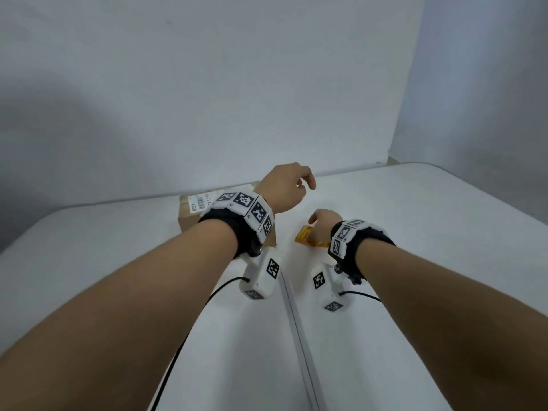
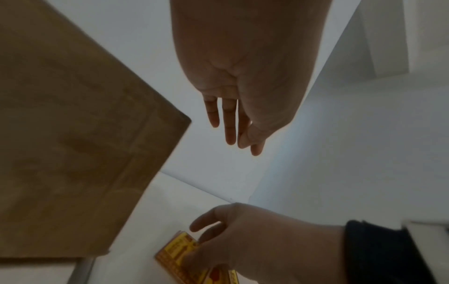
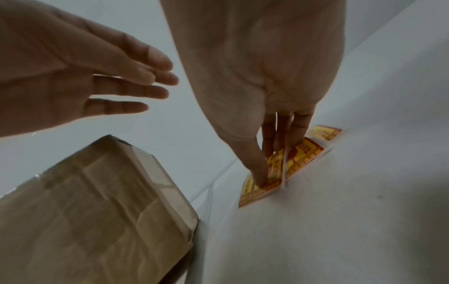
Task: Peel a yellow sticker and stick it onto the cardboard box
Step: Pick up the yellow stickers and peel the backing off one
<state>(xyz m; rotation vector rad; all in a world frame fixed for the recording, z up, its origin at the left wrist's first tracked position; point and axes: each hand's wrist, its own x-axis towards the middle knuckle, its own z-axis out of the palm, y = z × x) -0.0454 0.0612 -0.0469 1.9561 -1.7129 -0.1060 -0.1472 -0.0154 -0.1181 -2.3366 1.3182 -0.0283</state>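
Note:
A strip of yellow stickers [image 3: 306, 151] with red print lies on the white table, right of the cardboard box [image 3: 92, 211]. My right hand [image 3: 269, 163] is down on the strip, thumb pressing its near end while the fingers pinch a raised fold of the sheet. In the head view the right hand [image 1: 315, 223] covers most of the yellow stickers [image 1: 304, 236]. My left hand [image 1: 299, 185] hovers above the table beside the box [image 1: 189, 222], holding nothing. Its fingers [image 2: 229, 124] are straight and apart from the box [image 2: 73, 134].
The box carries a white barcode label [image 1: 200, 201] on top. A seam [image 1: 293, 321] runs down the white table between my arms. Black cables [image 1: 184, 345] trail from the wrist cameras. A grey wall [image 1: 237, 84] stands close behind the box.

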